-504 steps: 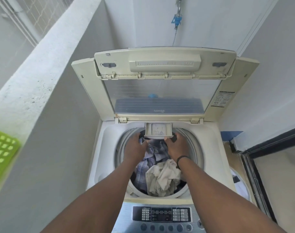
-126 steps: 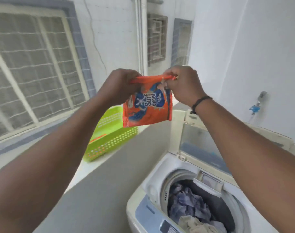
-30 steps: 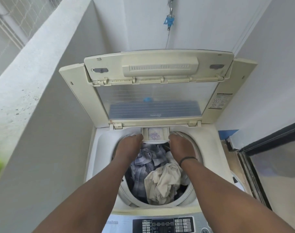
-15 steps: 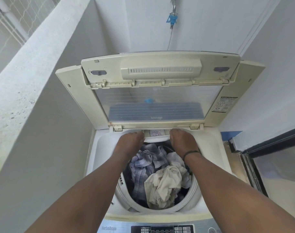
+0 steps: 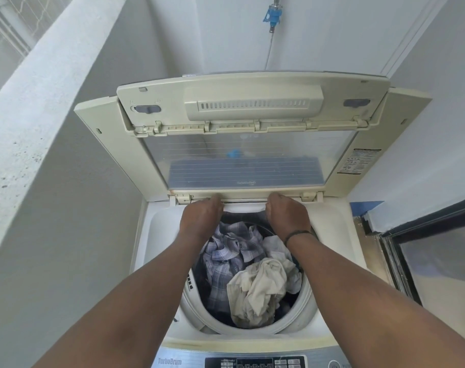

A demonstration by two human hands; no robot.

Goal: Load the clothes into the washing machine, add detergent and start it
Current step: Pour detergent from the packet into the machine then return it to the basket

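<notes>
Drawer's in! The small white plastic detergent drawer [image 5: 243,207], open a second ago, now sits flush above the drum; left hand [image 5: 201,218] and right hand [image 5: 286,215] press it, fingers hidden. Plaid-and-cream clothes [image 5: 248,272] loaded below; lid next.

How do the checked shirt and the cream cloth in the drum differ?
The checked shirt is blue-and-white plaid and lies toward the drum's left and back; the cream cloth is plain off-white and lies nearer the front right. The cream cloth sits bunched on top, the shirt partly beneath it. Both are crumpled inside the drum.
</notes>
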